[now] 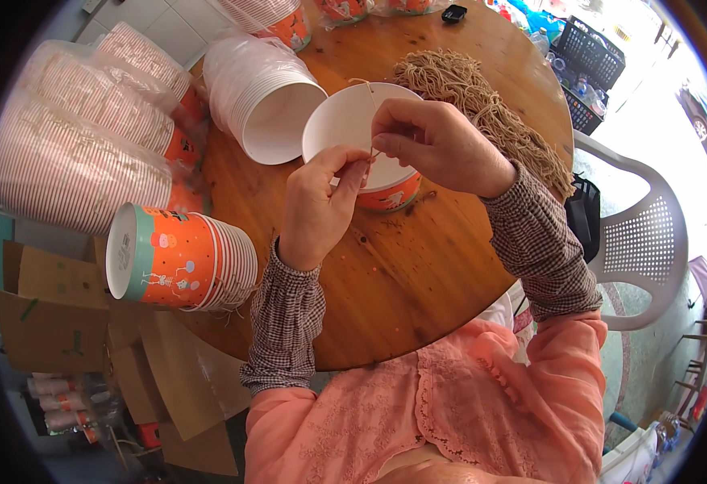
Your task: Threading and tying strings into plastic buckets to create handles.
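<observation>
A white-lined paper bucket [390, 198] with an orange printed outside stands upright on the round wooden table, in front of me. A thin tan cord [370, 93] runs from its far rim down to my fingers. My left hand [315, 206] is closed, thumb and forefinger pinching the cord over the bucket's near side. Just right of it, my right hand [444, 145] pinches the same cord between thumb and fingertips. Both sets of fingertips almost meet above the bucket's opening. Whether the cord is knotted there is too small to tell.
A heap of tan cords [486, 113] lies right of the bucket. Nested buckets [285, 117] lie on their side to its left; another stack [180, 256] sits at the table's left edge. Wrapped bucket stacks [87, 161], cardboard boxes [55, 290] and a white plastic chair [640, 234] surround the table.
</observation>
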Demonstrator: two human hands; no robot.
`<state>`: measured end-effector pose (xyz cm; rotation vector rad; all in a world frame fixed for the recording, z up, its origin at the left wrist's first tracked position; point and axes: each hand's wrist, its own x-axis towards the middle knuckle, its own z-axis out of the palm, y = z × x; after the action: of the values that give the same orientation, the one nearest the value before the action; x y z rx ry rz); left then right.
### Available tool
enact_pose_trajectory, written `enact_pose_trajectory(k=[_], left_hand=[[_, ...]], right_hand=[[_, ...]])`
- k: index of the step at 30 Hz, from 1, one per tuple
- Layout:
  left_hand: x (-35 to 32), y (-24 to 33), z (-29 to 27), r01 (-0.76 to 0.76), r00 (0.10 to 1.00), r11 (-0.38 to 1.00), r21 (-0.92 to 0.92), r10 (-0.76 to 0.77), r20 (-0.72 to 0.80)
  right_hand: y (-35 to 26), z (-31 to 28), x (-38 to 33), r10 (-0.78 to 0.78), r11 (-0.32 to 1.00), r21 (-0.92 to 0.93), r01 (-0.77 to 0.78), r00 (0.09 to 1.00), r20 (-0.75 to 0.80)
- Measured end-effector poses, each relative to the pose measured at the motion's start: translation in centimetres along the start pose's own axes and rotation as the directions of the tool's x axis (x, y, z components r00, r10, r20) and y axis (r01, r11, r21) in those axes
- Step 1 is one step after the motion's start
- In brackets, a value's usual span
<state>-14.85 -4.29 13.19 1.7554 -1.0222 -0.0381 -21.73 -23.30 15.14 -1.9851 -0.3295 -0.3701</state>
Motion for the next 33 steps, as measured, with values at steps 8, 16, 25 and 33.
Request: enact_pose_trajectory(k=[8, 16, 25, 33], left_hand=[[0.3, 0.1, -0.2, 0.092, 0.996, 0.988, -0.121, -0.093, -0.003], [0.5, 0.3, 0.1, 0.106, 0.993, 0.994, 0.011, -0.106, -0.044], [0.7, -0.3, -0.3, 0.142, 0.989, 0.944, -0.297, -0.121, 0.088], [0.4, -0.3, -0.6, 0.231, 0.973, 0.909, -0.346, -0.212, 0.094]], right_hand=[[1.1, 0.5, 0.6, -0.03, 0.996, -0.088, 0.024, 0.997, -0.066], [1.7, 0.6, 0.9, -0.017, 0.998, -0.054, 0.012, 0.996, -0.082], [1.8, 0.6, 1.2, -0.061, 0.998, -0.018, 0.06, 0.996, -0.071], [0.8, 0.4, 1.1, -0.09, 0.996, -0.008, 0.09, 0.995, -0.03]])
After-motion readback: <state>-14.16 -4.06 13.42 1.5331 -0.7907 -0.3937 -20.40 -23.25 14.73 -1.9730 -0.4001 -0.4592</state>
